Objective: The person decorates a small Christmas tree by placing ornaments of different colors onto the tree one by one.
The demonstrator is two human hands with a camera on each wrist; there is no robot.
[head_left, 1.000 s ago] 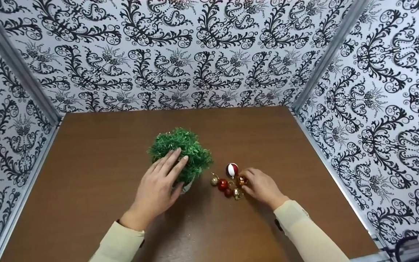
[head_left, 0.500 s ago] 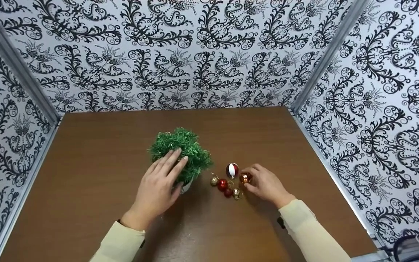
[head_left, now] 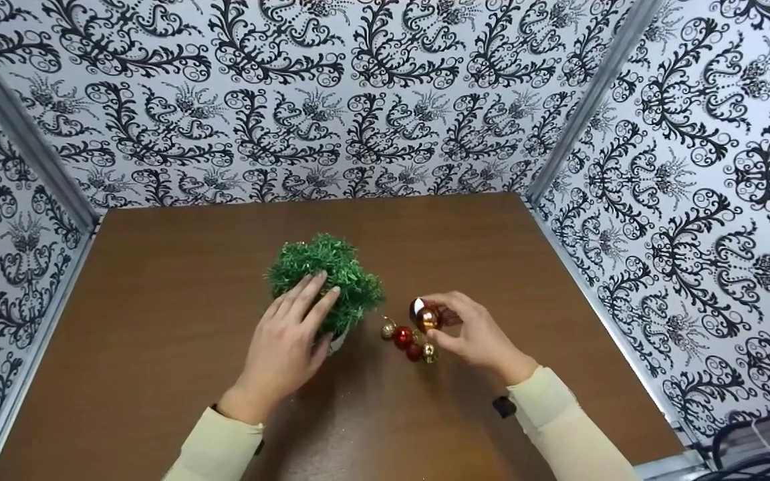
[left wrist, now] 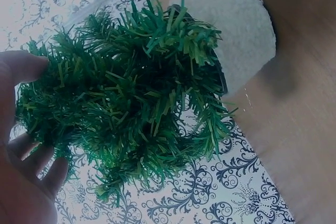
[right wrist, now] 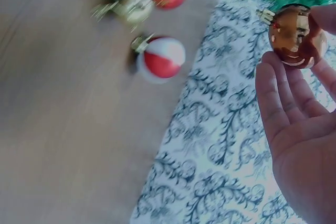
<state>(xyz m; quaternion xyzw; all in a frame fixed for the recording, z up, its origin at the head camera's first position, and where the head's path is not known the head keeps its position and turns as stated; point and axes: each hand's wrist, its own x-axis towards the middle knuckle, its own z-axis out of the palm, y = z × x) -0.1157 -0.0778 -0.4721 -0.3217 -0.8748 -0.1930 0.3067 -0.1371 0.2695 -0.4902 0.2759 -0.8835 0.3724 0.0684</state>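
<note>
The copper bauble [head_left: 428,318] is sitting pinched between the right hand's [head_left: 478,331] thumb and fingers, rightward of the green tree [head_left: 335,264]; the left hand [head_left: 283,341] is lying nearer that tree, fingers relaxed and touching its foliage, grasping nothing firmly

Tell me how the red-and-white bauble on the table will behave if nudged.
The red-and-white bauble would probably roll, being round on a flat table. The gold cap jutting from its side would likely make that roll uneven. With a gold bauble lying close by, a push that way may knock it.
</note>
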